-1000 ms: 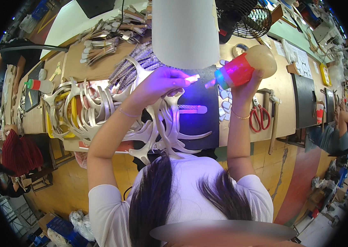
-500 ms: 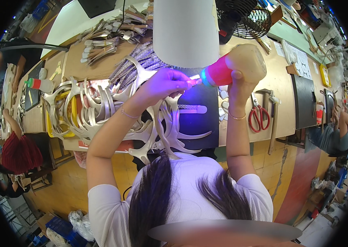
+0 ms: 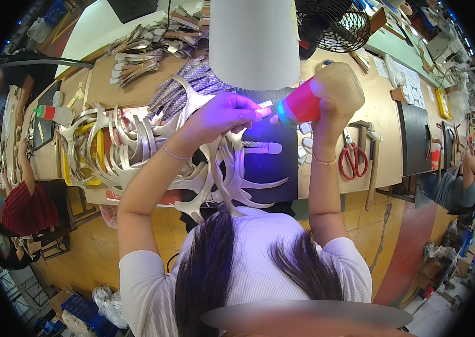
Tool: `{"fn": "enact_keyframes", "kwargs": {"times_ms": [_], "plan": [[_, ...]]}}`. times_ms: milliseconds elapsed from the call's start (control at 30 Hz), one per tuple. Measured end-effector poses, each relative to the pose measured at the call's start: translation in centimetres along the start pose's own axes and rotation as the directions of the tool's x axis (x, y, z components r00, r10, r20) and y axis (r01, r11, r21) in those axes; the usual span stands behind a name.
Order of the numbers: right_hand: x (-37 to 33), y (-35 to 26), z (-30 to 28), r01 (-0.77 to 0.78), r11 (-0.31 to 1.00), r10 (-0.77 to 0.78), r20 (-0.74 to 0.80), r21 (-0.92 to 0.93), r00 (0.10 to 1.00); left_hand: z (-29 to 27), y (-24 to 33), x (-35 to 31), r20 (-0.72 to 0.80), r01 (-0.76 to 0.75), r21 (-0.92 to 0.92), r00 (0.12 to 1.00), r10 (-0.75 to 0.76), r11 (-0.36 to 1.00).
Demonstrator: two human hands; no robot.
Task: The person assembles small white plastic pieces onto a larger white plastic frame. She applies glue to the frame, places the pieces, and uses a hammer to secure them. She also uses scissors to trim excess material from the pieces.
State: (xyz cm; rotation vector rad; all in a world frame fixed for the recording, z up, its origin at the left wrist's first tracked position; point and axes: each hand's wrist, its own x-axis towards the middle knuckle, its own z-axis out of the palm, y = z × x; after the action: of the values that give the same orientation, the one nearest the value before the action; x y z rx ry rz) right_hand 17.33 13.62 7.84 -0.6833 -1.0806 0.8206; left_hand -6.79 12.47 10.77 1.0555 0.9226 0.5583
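Under the violet light, my left hand (image 3: 227, 117) is pinched on a small pale flat piece (image 3: 265, 108), whose far end sticks out past the fingertips. My right hand (image 3: 330, 119) wraps around a squeeze bottle (image 3: 339, 84) with a yellowish body, a red band and a teal neck. The bottle lies tilted, its nozzle pointing left and down, just short of the piece. Below my left hand, silvery curved strap parts (image 3: 223, 168) are heaped. A patterned strap with a pale rounded end (image 3: 265, 147) lies on the dark mat (image 3: 279, 182).
A white lamp hood (image 3: 254, 45) hangs over the work, beside a black fan (image 3: 333, 25). Red-handled scissors (image 3: 353, 162) and a hammer (image 3: 373, 163) lie at right. Patterned straps (image 3: 184, 90) and bundled strips (image 3: 142, 62) lie at back left. Other people sit on both sides.
The bottle's nozzle has drawn slightly right and down, away from the pale piece. More of the piece's end shows now. My left hand has hardly moved.
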Motion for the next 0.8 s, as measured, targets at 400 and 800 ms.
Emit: {"fn": "enact_keyframes", "kwargs": {"times_ms": [400,800], "plan": [[0.5,0.1,-7.0,-0.256,0.931,0.321,-0.247,0.259,0.914,0.8,1.9,-17.1,-0.296,-0.453,-0.301,0.881,0.370,0.839],[0.3,-0.1,-5.4,-0.274,0.926,0.349,-0.308,0.259,0.885,-14.9,-11.9,-25.6,-0.939,-0.532,-0.269,0.329,-0.097,0.803]]}}
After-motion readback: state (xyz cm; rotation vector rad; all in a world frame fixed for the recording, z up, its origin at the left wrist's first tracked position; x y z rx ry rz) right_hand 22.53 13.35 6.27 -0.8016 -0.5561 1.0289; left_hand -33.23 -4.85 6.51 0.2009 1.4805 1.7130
